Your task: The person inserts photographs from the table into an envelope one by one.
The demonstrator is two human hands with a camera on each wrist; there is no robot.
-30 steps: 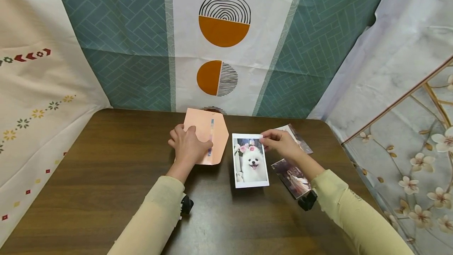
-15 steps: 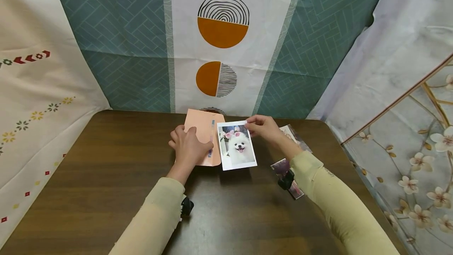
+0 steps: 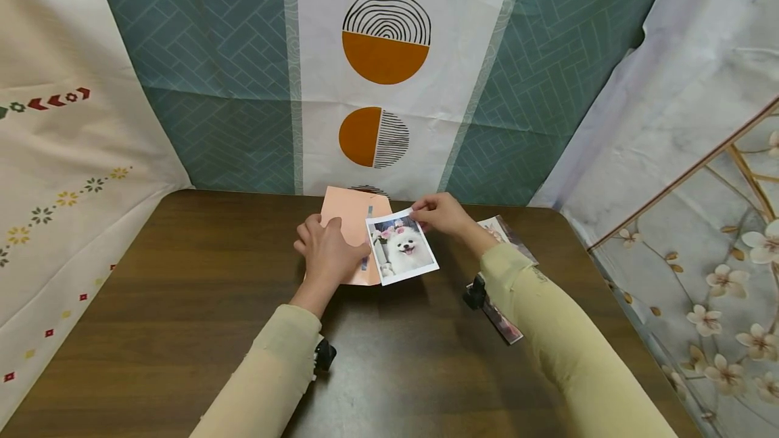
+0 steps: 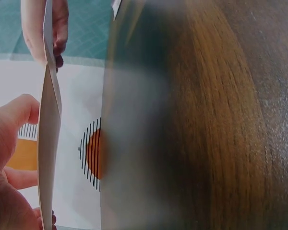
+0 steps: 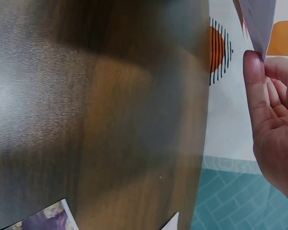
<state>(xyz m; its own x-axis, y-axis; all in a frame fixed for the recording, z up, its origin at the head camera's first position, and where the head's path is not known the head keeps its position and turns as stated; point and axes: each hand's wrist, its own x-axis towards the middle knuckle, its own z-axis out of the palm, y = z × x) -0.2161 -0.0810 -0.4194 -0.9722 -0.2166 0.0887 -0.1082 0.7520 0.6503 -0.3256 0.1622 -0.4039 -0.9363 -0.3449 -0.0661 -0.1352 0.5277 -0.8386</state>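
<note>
Head view has the dog photo [image 3: 404, 252] slightly tilted over the right part of a peach envelope [image 3: 342, 211], near the far edge of the table; whether any of it sits inside cannot be told. The right hand [image 3: 445, 213] pinches the photo at its upper right corner, thumb against fingers. The left hand [image 3: 330, 250] grips the envelope from its left side, thumb across the front, where a narrow blue strip [image 3: 370, 211] shows. Right of these, two more photos lie on the brown table [image 3: 182, 303]: a back one [image 3: 517, 243] and a front one [image 3: 504, 324] partly hidden by the right arm. Each wrist, below a pale yellow sleeve [image 3: 268, 363], carries a small black camera [image 3: 325, 355]. Behind hangs a green and white cloth [image 3: 213, 86] with orange circles.
</note>
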